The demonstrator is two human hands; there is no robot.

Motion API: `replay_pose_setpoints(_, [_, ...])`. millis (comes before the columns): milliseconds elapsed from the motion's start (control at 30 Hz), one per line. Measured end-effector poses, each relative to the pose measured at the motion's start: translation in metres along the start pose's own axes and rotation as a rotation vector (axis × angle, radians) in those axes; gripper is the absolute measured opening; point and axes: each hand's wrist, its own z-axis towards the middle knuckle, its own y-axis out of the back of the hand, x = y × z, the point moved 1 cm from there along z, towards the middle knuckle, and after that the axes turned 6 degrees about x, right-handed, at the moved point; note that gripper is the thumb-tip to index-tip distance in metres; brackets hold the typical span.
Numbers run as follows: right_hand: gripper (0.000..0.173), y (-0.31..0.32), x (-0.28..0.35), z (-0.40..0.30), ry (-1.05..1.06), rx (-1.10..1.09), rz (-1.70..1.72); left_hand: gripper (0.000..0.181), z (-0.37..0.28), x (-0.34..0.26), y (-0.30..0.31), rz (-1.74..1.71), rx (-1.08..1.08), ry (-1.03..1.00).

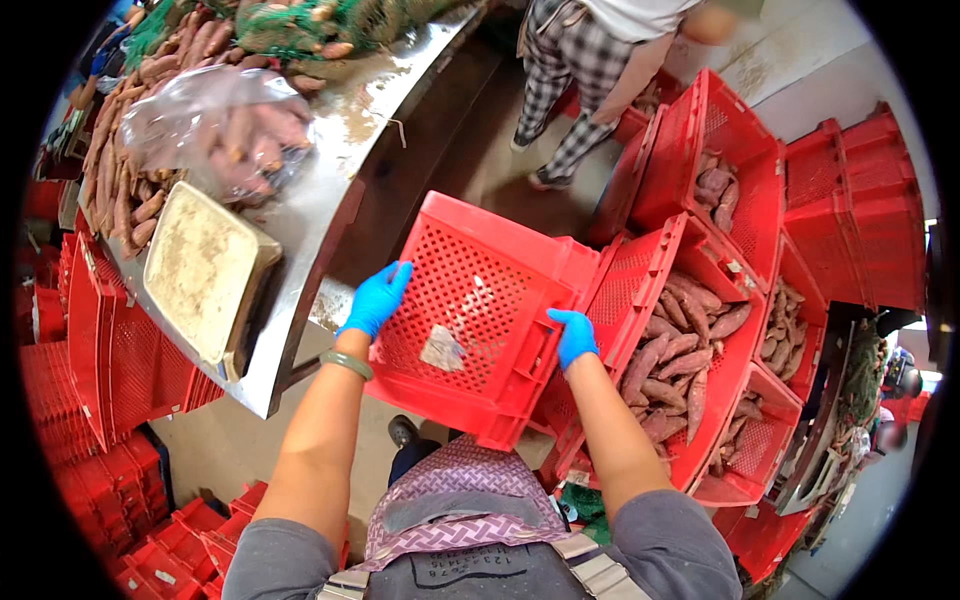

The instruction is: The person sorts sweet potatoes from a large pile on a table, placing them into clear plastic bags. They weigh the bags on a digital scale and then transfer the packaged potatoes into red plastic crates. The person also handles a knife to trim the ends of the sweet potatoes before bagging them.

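Observation:
In front of my body I hold a red perforated plastic crate (472, 300) with both hands. My left hand (376, 298), in a blue glove, grips the crate's left edge. My right hand (574, 336), also gloved in blue, is on its right side, with the thumb over the edge. A torn whitish label (442, 349) sticks to the perforated face turned towards me. Most of my fingers are hidden behind the crate. Just to the right stands another red crate (731, 375) holding sweet potatoes (679, 352).
Left, a metal table (330, 142) bears a dirt-covered scale (206, 270), a clear plastic bag of sweet potatoes (232, 139), a loose heap and green netting (296, 22). A person in checked trousers (581, 64) stands ahead. Stacked red crates (855, 202) rise at right, more (112, 487) at lower left.

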Motion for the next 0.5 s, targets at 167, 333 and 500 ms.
replay_pose_setpoints(167, [0.035, -0.062, -0.051, 0.091, -0.064, 0.136, -0.161, 0.047, -0.013, -0.072, -0.006, -0.087, -0.158, -0.339])
replay_pose_setpoints(333, [0.051, -0.184, -0.065, 0.113, 0.054, 0.052, -0.552, 0.057, -0.068, -0.148, 0.018, 0.183, -0.078, -0.287])
replay_pose_setpoints(500, [0.102, -0.146, -0.072, 0.078, 0.05, 0.069, -0.79, 0.039, -0.08, -0.158, 0.066, 0.182, -0.182, -0.334])
